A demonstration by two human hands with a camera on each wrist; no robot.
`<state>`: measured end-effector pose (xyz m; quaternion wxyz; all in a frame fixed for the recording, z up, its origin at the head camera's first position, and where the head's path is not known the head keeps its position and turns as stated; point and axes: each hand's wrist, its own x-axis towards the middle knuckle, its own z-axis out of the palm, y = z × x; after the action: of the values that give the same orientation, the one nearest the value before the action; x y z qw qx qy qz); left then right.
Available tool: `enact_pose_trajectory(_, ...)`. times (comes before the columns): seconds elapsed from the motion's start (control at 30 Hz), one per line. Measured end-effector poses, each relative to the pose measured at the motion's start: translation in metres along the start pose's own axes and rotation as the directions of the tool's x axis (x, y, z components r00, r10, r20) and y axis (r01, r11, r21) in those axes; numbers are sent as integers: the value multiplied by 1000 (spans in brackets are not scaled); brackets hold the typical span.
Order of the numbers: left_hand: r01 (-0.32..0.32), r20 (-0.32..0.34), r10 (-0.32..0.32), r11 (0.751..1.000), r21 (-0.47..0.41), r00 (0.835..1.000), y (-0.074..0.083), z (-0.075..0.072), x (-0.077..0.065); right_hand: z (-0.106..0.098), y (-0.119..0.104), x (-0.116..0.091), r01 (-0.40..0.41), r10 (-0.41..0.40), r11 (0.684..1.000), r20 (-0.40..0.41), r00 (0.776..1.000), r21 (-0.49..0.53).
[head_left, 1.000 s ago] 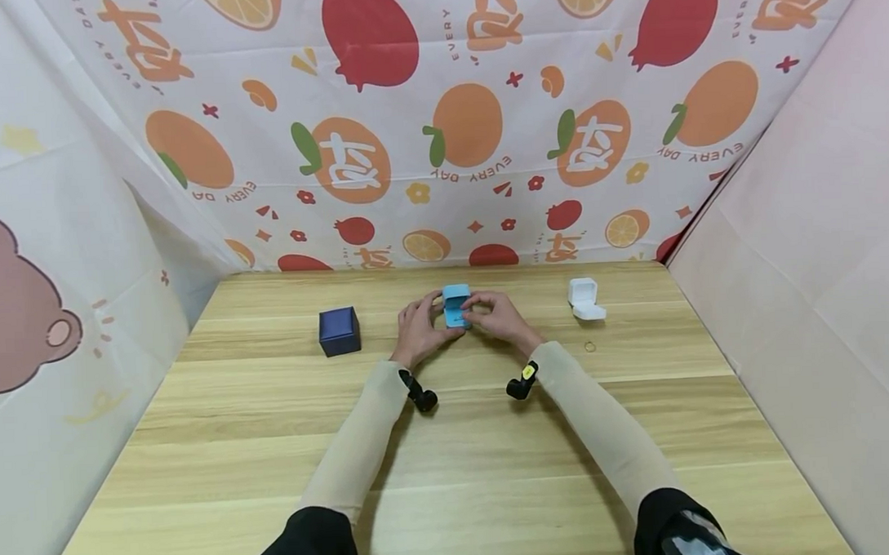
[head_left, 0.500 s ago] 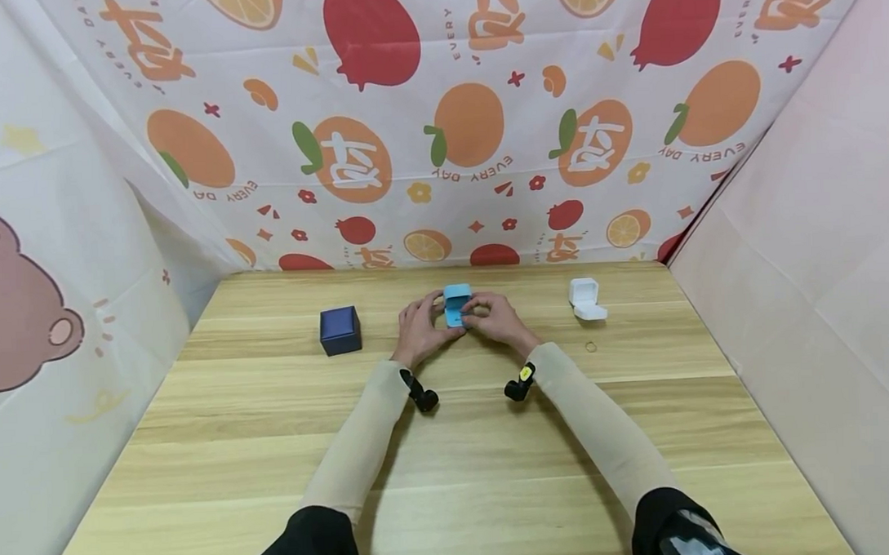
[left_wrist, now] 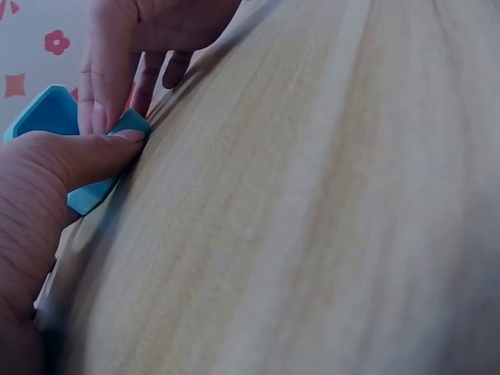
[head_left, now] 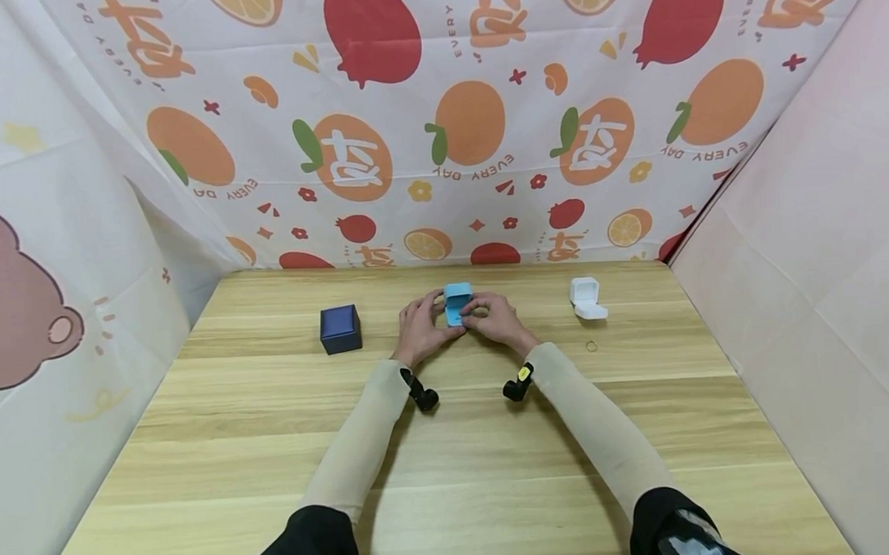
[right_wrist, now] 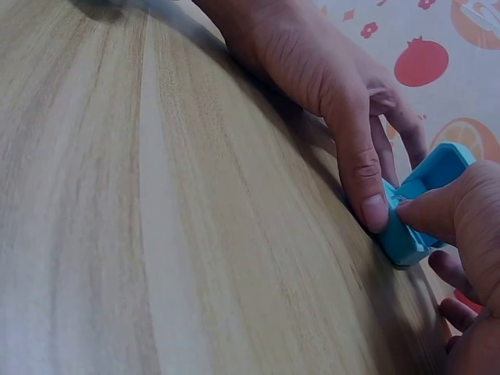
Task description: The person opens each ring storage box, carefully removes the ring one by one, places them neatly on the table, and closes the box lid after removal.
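Note:
A light blue ring box [head_left: 456,296] stands near the back middle of the table with its lid raised. My left hand [head_left: 420,330] grips it from the left, the thumb lying along its front edge. From the right, my right hand [head_left: 493,319] reaches into the box, thumb and forefinger pinched together low at the cushion. In the right wrist view a small bright edge, which looks like a ring [right_wrist: 401,200], shows by those fingertips; most of it is hidden. My right hand's other fingers stay curled beside the ring box [right_wrist: 404,242].
A closed dark blue box [head_left: 340,329] stands to the left on the wooden table [head_left: 451,473]. To the right is an open white ring box [head_left: 586,299], with a thin ring [head_left: 591,347] lying in front of it. A fruit-printed cloth [head_left: 425,147] hangs behind the table.
My right hand has shifted very slightly left at the blue ring box, its fingertips still inside. The left hand and the other boxes stay where they were.

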<state>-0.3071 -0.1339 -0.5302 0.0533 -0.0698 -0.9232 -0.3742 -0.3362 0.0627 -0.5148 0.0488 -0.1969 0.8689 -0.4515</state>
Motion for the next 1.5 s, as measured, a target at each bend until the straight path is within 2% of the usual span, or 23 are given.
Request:
enact_pose_trajectory(0.6, -7, 5, 7, 1000, -2, 1000, -3, 1, 0, 6, -2, 1, -33, 31, 997, -28, 999, -65)
enact_pose_trajectory(0.83, -12, 15, 11, 1000, 1, 1000, -2, -1, 3, 6, -3, 3, -24, 21, 998, -49, 999, -55)
enact_pose_trajectory(1.1, 1, 28, -1, 1000, 1, 1000, -2, -1, 3, 6, -3, 2, -17, 17, 1000, -37, 999, -11)
enact_pose_trajectory(1.5, 2, 20, -2, 1000, -2, 1000, -2, 0, 3, 5, -1, 2, -25, 24, 1000, -36, 999, -12)
